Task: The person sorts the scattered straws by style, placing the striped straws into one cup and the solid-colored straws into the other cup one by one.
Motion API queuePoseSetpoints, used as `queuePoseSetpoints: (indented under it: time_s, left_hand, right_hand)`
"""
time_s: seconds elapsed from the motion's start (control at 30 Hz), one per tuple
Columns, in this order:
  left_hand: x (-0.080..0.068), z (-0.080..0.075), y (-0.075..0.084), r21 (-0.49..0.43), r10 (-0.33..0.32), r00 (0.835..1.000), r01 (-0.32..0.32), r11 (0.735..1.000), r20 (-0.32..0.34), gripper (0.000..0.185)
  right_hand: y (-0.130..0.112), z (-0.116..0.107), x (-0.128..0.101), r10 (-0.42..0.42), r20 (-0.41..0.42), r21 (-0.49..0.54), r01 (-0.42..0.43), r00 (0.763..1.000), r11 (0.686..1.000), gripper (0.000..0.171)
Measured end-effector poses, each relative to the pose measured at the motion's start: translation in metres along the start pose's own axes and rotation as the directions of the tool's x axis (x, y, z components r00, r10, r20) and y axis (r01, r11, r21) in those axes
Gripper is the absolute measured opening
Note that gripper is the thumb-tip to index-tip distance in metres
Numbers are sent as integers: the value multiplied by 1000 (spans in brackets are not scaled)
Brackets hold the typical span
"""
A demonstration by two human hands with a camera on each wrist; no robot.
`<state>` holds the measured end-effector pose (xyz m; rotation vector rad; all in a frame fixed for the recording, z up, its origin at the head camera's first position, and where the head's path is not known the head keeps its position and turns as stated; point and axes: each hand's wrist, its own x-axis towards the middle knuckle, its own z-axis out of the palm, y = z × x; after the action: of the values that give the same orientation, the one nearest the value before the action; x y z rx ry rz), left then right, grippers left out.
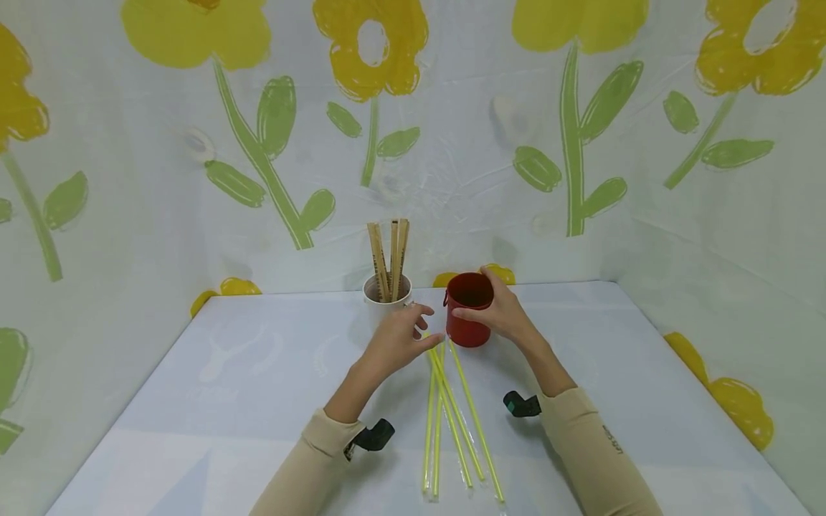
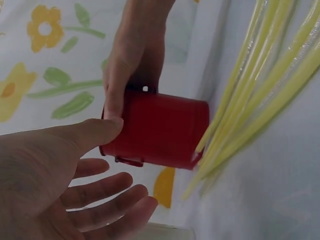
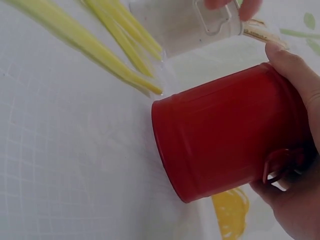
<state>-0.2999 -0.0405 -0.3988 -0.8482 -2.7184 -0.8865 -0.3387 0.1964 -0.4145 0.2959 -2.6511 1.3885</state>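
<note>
My right hand (image 1: 492, 309) grips a red metal cup (image 1: 467, 315) with a small handle; it stands upright on the white table (image 1: 258, 373). In the right wrist view the thumb and fingers wrap the red cup (image 3: 225, 135). My left hand (image 1: 403, 337) hovers open, fingers spread, between a white cup (image 1: 387, 294) and the red one, its fingertips at the far ends of several long yellow straws (image 1: 452, 416) lying on the table. The left wrist view shows that hand (image 2: 107, 167) holding nothing, next to the red cup (image 2: 160, 130) and the straws (image 2: 250, 100). Flat wooden sticks (image 1: 389, 258) stand in the white cup.
A plastic sheet printed with yellow flowers (image 1: 568, 143) walls the table at the back and both sides. Black wrist camera mounts (image 1: 377, 433) sit on both beige sleeves. The straws run from the cups toward the table's near edge.
</note>
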Motion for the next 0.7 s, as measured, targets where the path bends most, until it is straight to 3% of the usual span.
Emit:
queuePoseSetpoints:
  time_s: [0.23,0.47,0.7]
  left_hand:
    - [-5,19,-5,3,-139,985,139,990,103,55]
    - [-16,36,-7,33,-139,984,136,990,108,67]
    - [-19,41,-5,44,-221,966,217,975,137,65]
  right_hand:
    - [1,-1,0,0,4,21,0,1000,1000,108]
    - [2,0,1,0,-1,17,0,1000,1000,108]
    - [1,-1,0,-1,-7,1,1,1000,1000,107]
